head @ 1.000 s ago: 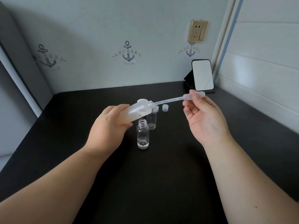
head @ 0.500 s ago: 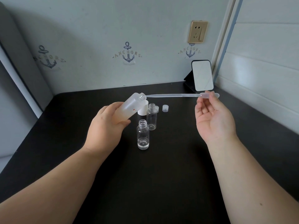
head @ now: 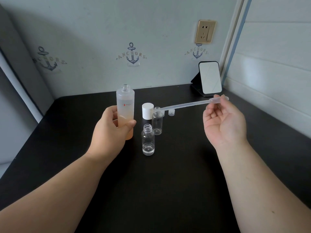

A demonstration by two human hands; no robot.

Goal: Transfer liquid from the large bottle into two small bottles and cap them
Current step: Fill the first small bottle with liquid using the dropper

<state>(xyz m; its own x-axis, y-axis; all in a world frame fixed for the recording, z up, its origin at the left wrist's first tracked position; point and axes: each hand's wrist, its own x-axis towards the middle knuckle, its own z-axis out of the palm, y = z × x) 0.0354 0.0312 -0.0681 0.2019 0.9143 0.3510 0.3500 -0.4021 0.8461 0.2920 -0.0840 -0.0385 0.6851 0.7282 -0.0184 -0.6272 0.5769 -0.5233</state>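
Note:
My left hand [head: 111, 130] grips the large frosted bottle [head: 125, 108] upright; it is uncapped, with pale orange liquid in its lower part. My right hand [head: 222, 121] pinches the bulb of a clear plastic pipette [head: 190, 104], whose tip lies at the mouth of the far small clear bottle [head: 157, 121]. The near small clear bottle [head: 148, 140] stands open with a little liquid at its bottom. A white cap [head: 147, 111] stands behind them. One small clear cap [head: 171, 112] lies to the right; another [head: 163, 113] is mostly hidden behind the far bottle.
The black tabletop [head: 168, 174] meets walls at the back and right. A small mirror on a black stand [head: 209, 78] sits in the back right corner. A wall socket [head: 205, 31] is above it.
My left hand has turned the large bottle from tilted to upright and moved it left. The pipette has come out of its mouth, and its tip has dropped to the far small bottle.

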